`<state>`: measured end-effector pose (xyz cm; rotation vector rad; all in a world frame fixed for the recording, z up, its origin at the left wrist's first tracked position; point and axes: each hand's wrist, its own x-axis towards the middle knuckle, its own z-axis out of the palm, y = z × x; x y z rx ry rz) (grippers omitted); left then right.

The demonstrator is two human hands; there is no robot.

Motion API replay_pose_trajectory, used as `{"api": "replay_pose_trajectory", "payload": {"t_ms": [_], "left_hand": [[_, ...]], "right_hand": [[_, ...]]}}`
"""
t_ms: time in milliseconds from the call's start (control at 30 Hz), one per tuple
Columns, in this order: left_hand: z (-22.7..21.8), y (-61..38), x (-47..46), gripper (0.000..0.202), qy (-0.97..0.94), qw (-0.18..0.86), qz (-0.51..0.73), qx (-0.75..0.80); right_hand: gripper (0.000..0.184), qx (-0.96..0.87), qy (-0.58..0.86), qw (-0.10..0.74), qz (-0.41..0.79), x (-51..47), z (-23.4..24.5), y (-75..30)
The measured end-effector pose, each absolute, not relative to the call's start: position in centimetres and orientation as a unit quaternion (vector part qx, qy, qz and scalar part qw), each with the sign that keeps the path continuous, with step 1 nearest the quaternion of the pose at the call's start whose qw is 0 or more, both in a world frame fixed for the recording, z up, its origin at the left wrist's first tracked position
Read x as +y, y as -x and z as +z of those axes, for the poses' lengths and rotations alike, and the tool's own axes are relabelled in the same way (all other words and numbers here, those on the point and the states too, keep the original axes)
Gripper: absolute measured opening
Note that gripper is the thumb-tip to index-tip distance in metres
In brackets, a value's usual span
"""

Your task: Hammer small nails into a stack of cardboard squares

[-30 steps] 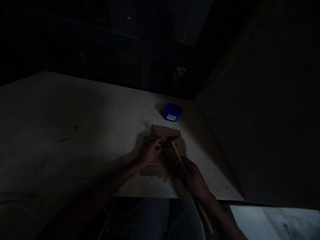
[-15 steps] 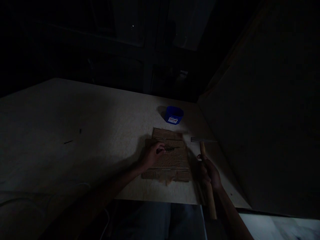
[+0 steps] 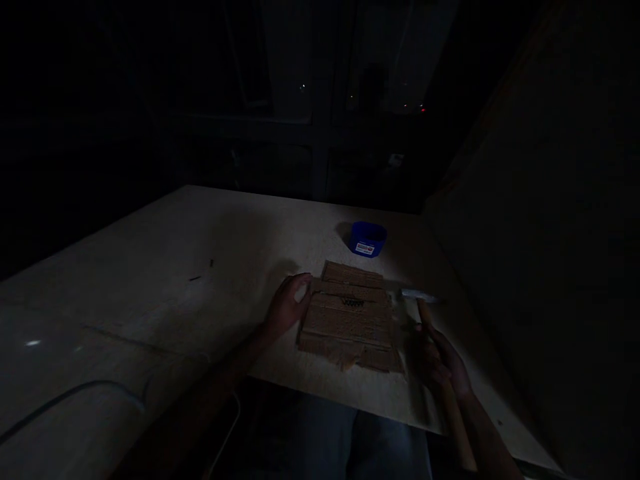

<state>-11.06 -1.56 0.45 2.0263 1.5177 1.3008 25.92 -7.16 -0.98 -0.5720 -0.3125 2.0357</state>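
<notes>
A worn piece of brown corrugated cardboard (image 3: 345, 327) lies flat on the pale table. On its upper middle is a small dark zigzag row of thin pieces (image 3: 353, 303), too dim to make out clearly. My left hand (image 3: 289, 305) is at the cardboard's left edge, thumb and fingers apart, with nothing seen between them. To the right, my right hand (image 3: 445, 363) is wrapped round the wooden handle of a hammer (image 3: 456, 420). Its metal head points away from me, above the table beside the cardboard.
Behind the cardboard stands a blue plastic tub (image 3: 369, 240) with a white label. Two small dark pieces, one a thin strip (image 3: 195, 278), lie on the table (image 3: 240, 233) to the left. A cable (image 3: 100, 383) curves at lower left. A dark panel (image 3: 540, 267) rises along the right.
My left hand has let go of the dark row and drawn back left to the cardboard's edge. The hammer stays in my right hand. The view has shifted a little.
</notes>
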Motion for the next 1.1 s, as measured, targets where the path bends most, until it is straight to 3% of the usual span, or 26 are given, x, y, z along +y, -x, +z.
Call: {"api": "replay_pose_trajectory", "payload": {"t_ms": [200,267,333,533,767,900,1100], "left_hand": [[0.8,22.6,-0.5,0.036,-0.582,0.022,0.400,0.707],[1.7,26.7,-0.6,0.040,-0.533,-0.038,0.279,0.798],[2.6,30.1,-1.1,0.044,-0.478,-0.042,0.182,0.858],[2.6,35.6,-3.9,0.036,-0.422,-0.004,0.102,0.901],[2.2,36.7,-3.7,0.036,-0.425,0.019,0.114,0.898],[2.4,36.7,-3.0,0.026,-0.414,0.034,0.141,0.899],[2.8,35.0,-2.5,0.023,-0.429,0.027,0.254,0.867]], "right_hand": [[0.021,-0.122,0.298,0.496,0.806,-7.4,-0.8,-25.9],[0.024,-0.128,0.307,0.486,0.808,-7.5,-0.7,-25.7],[0.027,-0.129,0.311,0.475,0.813,-7.5,-0.4,-25.6],[0.031,-0.142,0.313,0.462,0.818,-7.2,-0.4,-25.8],[0.031,-0.157,0.323,0.470,0.806,-6.9,-1.2,-26.1],[0.030,-0.180,0.309,0.487,0.797,-6.9,-1.7,-25.9],[0.032,-0.203,0.298,0.497,0.789,-7.0,-1.9,-25.5]]}}
